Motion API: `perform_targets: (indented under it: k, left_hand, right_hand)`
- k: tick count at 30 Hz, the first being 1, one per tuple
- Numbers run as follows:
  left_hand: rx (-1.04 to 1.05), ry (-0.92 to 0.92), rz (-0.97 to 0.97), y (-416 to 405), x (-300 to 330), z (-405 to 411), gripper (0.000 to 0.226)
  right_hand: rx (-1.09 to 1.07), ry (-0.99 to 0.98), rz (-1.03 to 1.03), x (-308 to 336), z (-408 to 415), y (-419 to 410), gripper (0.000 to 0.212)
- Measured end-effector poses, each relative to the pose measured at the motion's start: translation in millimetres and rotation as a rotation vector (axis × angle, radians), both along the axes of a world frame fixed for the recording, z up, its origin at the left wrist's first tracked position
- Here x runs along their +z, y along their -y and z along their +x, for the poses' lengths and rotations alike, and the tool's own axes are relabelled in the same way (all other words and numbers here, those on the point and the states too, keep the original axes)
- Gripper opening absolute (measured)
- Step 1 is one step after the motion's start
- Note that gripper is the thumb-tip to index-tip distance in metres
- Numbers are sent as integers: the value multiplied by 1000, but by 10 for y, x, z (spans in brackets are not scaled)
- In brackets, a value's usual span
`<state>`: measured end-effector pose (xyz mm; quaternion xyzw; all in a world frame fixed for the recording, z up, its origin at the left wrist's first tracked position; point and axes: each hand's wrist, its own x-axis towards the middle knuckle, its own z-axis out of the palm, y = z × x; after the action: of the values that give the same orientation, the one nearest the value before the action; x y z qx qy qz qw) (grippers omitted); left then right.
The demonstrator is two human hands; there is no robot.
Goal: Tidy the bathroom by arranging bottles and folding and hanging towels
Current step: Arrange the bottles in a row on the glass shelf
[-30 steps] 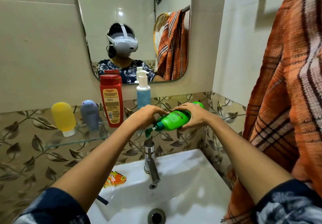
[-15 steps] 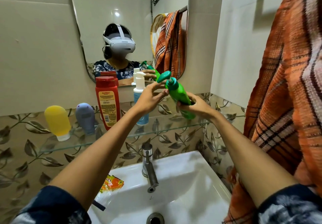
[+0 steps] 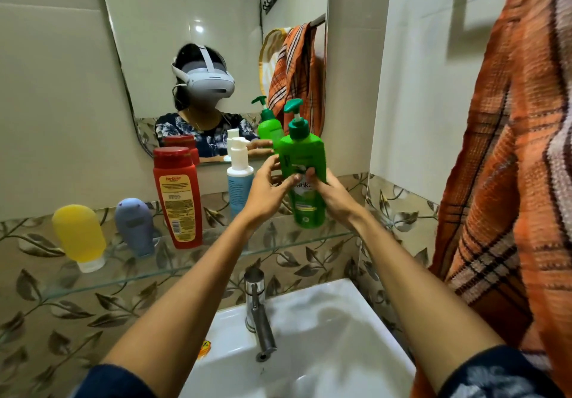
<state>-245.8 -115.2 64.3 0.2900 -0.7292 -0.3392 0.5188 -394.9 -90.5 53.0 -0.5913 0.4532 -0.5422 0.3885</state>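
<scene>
- White and shiny, the sink [image 3: 325, 335] sits closest, with a metal tap [image 3: 258, 317] over it and a small orange packet [image 3: 204, 348] on its left side.
- Both arms reach forward over the sink, up to the glass shelf [image 3: 130, 278].
- A second ago the green pump bottle [image 3: 305, 177] lay sideways in the hands, low over the tap. Now it stands up straight with its pump on top, at the right end of the shelf. So the bottle is almost put in its place, I think.
- I cannot tell if its bottom touches the glass yet.
- The left hand [image 3: 267, 194] holds the bottle's left side, with the thumb on the front and the fingers curled round it.
- The right hand [image 3: 332, 194] holds the right side the same way, so both hands grasp the bottle.
- Farther left on the shelf stand a white and blue pump bottle [image 3: 240, 180], a red bottle [image 3: 178, 196], a little purple bottle [image 3: 134, 227] and a little yellow bottle [image 3: 79, 236].
- On the right, an orange checked towel [image 3: 510, 180] hangs down, not folded. That job looks not done yet.
- At the back, the mirror [image 3: 185, 10] shows the person and another towel.
</scene>
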Motion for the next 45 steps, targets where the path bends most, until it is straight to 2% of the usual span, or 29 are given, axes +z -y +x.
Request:
perform_targets:
  k: [3,10,13,18,21,24,30,32,35,37,41,44,45]
  left_hand:
    - [-12,-23,41,14,-101,-81,46]
    - [11,-64,160,66,-456,-220,38]
    - [68,-91,155,110,-491,-257,39]
    - [130,-83,136,121,-515,-328,40]
    - [148,-102,156,113,-516,-360,40]
    - [160,-117,174,92,-534,-380,39]
    - [229,-151,184,7,-508,-465,37]
    - [270,-156,176,-49,-502,-504,44]
    - [365,-144,116,-147,-520,-566,62]
    - [429,-125,57,-201,-528,-606,67]
    - [515,-148,-70,-305,-510,-705,70]
    - [505,-126,-121,-379,-488,-783,66]
    - [493,-124,-124,-408,-473,-812,64]
  right_hand:
    - [-40,139,0,-40,61,62,141]
    - [-86,186,-30,-83,56,232,136]
    - [-79,196,-49,-97,60,275,127]
    - [-102,252,-46,-191,47,335,133]
    - [-118,307,-64,-207,54,351,130]
    - [-121,330,-52,-235,58,363,115]
    - [-119,396,14,-215,38,316,65]
    - [-145,354,22,-198,12,275,54]
    - [-191,324,-11,-184,-9,185,72]
    - [-212,345,-49,-183,-36,128,73]
    - [-233,346,-66,-177,-97,-5,79]
    - [-258,342,-93,-144,-143,-113,87]
    - [-259,354,-101,-115,-156,-164,83]
